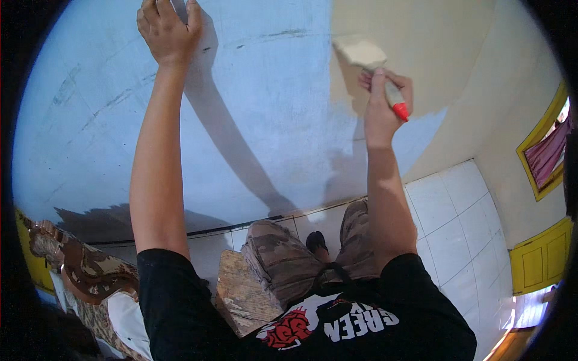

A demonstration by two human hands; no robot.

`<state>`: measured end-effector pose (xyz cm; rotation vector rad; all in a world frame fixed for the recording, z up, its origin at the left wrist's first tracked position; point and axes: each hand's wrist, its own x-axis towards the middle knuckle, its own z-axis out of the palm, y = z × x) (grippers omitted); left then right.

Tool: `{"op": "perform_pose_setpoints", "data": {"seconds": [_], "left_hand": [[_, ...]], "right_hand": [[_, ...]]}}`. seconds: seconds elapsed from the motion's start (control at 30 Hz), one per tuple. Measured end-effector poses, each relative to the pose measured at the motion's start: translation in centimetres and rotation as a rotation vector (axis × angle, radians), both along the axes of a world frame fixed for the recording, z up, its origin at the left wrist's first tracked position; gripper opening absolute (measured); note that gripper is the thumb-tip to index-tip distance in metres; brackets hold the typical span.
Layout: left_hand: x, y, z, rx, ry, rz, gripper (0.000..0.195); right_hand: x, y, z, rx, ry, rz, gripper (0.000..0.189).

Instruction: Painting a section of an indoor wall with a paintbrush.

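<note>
My right hand (386, 104) grips the handle of a flat paintbrush (361, 54), which is pale with a red end. Cream paint coats its bristles, which lie against the wall near the border between two colours. To the left the wall is light blue (271, 113), with dark scuffs; around the brush and to its right it carries beige paint (415, 49). A strip of blue shows below the beige. At the top left, my left hand (169, 31) is raised at the blue wall, its fingertips cut off by the frame. I cannot tell whether it holds anything.
A worn wooden board or seat (244, 289) is beside my leg. Carved wooden furniture (86, 270) with patterned upholstery stands at the lower left. White floor tiles (460, 216) meet the wall. At right are a yellow-framed window (542, 149) with a curtain and a yellow door (542, 257).
</note>
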<state>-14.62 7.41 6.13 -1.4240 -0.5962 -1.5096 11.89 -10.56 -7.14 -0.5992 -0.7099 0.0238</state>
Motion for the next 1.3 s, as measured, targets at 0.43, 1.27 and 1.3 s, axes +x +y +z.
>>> {"op": "perform_pose_setpoints", "data": {"seconds": [0.43, 1.27, 1.3], "left_hand": [[0.4, -0.4, -0.2, -0.004, -0.012, 0.036, 0.046], [1.0, -1.5, -0.4, -0.113, -0.063, 0.015, 0.044], [1.4, -1.5, -0.5, -0.103, -0.065, 0.003, 0.044]], "right_hand": [[0.5, -3.1, -15.5, -0.541, 0.089, 0.026, 0.014], [1.8, -2.1, -12.7, -0.442, 0.153, 0.046, 0.014], [2.5, -0.9, -11.1, -0.375, 0.127, 0.061, 0.013]]}}
